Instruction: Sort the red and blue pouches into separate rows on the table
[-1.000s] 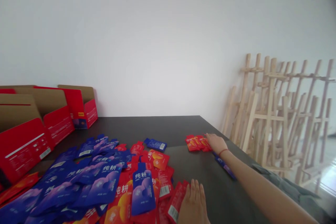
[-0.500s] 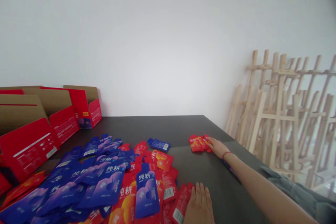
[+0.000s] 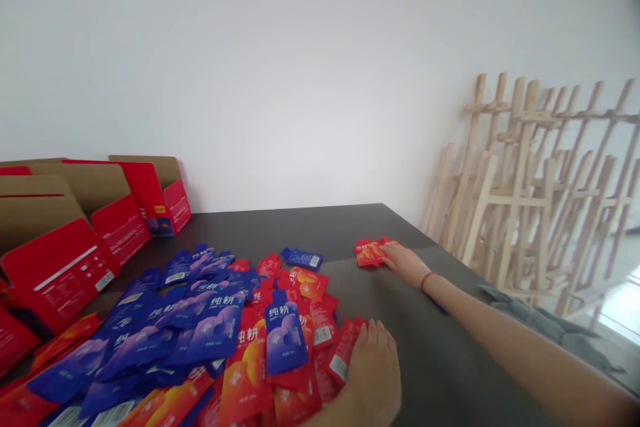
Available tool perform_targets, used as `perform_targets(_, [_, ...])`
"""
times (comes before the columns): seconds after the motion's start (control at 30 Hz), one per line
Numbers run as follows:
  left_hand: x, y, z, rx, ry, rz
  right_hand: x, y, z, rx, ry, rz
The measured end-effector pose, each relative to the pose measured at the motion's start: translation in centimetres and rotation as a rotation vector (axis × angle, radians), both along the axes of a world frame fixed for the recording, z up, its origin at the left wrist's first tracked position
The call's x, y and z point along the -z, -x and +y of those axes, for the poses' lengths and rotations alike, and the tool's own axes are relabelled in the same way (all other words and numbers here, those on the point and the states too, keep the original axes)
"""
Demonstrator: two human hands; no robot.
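A heap of blue pouches (image 3: 210,327) and red pouches (image 3: 250,373) covers the left half of a dark table (image 3: 400,333). My left hand (image 3: 373,367) lies flat at the heap's right edge, fingers stretched out, touching a red pouch (image 3: 345,353). My right hand (image 3: 403,261) reaches far across the table and rests its fingers on a small stack of red pouches (image 3: 369,252). Its fingers are extended, lying on the stack's near right corner. A red cord circles that wrist.
Open red-and-brown cardboard boxes (image 3: 65,240) stand along the table's left side. A single blue pouch (image 3: 303,258) lies apart behind the heap. Wooden easels (image 3: 535,187) lean against the wall at the right, beyond the table edge. Grey cloth (image 3: 550,323) lies beside my right arm.
The camera has tilted down a little. My right hand has drawn slightly back from the small red stack. My left hand stays flat at the heap's edge.
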State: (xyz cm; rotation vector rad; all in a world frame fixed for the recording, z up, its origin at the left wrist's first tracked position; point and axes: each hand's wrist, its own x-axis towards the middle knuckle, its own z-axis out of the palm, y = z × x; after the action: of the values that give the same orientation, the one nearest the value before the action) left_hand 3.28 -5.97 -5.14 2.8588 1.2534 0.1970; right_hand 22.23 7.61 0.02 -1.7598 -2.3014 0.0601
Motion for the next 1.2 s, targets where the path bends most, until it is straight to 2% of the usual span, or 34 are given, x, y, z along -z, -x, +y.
perform_targets(0.07, [-3.3, 1.1, 0.4, -0.069, 0.035, -0.035, -0.1, 2.7, -4.0, -0.148, 0.020, 0.034])
perform_targets(0.17, [-7.6, 2.9, 1.7, -0.218, -0.018, -0.077, 0.9, 7.1, -10.5, -0.315, 0.057, 0.074])
perform_targets(0.27, [-9.5, 4.1, 2.6, -0.291, -0.055, -0.061, 2.0, 10.3, -14.9, -0.439, 0.062, 0.144])
perform_targets(0.37, [-9.1, 4.2, 2.5, -0.293, -0.037, -0.027, 2.2, 11.1, -16.3, -0.506, 0.072, 0.219])
perform_targets(0.53, [-7.9, 3.6, 1.6, -0.229, 0.055, 0.008, 1.7, 10.2, -16.8, -0.556, 0.138, 0.210])
perform_targets(0.6, [-7.8, 3.6, 1.5, -0.210, 0.069, 0.025, 1.9, 10.5, -17.4, -0.503, 0.126, 0.203])
perform_targets(0.73, [-7.4, 3.7, 1.6, -0.187, 0.107, 0.011, 2.6, 11.2, -18.6, -0.296, 0.060, 0.176])
perform_targets(0.83, [-7.4, 3.9, 1.8, -0.198, 0.124, -0.037, 2.7, 9.8, -18.7, -0.283, 0.019, 0.223])
perform_targets(0.9, [-7.7, 4.0, 2.1, -0.209, 0.135, -0.136, 2.8, 8.0, -18.5, -0.252, -0.043, 0.401])
perform_targets(1.0, [-7.8, 4.0, 2.6, -0.172, 0.237, -0.369, 3.7, 5.9, -17.9, -0.036, -0.093, 0.854])
perform_targets(1.1, [-6.9, 3.7, 3.0, -0.083, 0.441, -0.524, 5.1, 5.7, -17.7, 0.124, 0.020, 1.326])
perform_targets(1.2, [-5.5, 3.5, 3.3, -0.058, 0.538, -0.518, 5.9, 5.7, -17.5, 0.151, 0.200, 1.554])
